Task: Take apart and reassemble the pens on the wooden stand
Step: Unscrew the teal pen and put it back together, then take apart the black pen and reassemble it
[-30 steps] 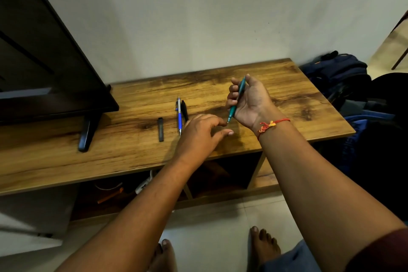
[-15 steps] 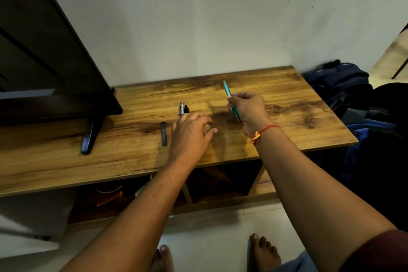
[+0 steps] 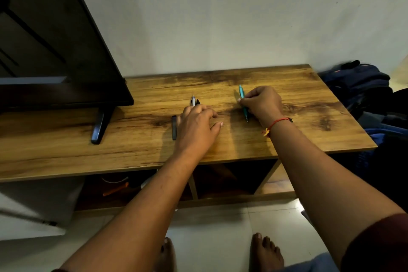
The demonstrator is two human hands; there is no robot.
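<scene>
Pinching slim teal pen [image 3: 241, 95] on grainy wooden stand [image 3: 309, 132], right fingers [image 3: 250, 101]; left fingers [image 3: 199, 112] spread.

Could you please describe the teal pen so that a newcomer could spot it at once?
On the wooden stand, right of the television, the right hand holds the teal pen. It alone is teal; the pens by the left hand look white and black.

Right hand [image 3: 261, 101] pinches teal pen [image 3: 241, 93] against wooden stand [image 3: 309, 130]; left hand [image 3: 196, 126] rests beside.
</scene>
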